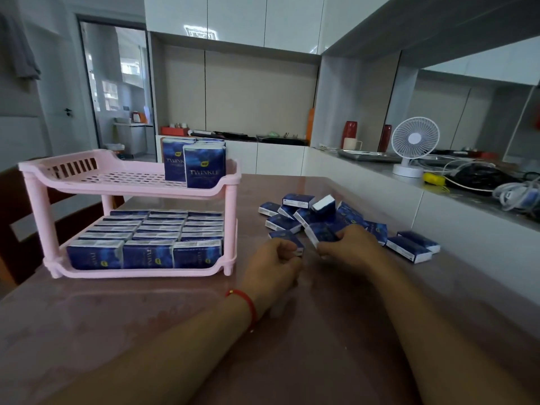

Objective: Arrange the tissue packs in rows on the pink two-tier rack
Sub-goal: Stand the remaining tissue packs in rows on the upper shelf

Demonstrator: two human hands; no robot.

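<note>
The pink two-tier rack (38,182) stands on the left of the table. Its lower tier holds rows of dark blue tissue packs (149,252) standing on edge. On the upper tier a few packs (204,169) stand upright at the right end. Several loose packs (315,213) lie in a heap right of the rack. My left hand (273,264), with a red cord at the wrist, grips one pack (287,239) at the heap's near edge. Close beside it, my right hand (349,247) grips another pack (321,233).
The glossy pinkish table (146,317) runs to a white counter on the right, with a small white fan (413,144), a yellow object and tangled cables (479,176). Two more packs (412,247) lie at the far right of the heap. A dark chair stands behind the rack.
</note>
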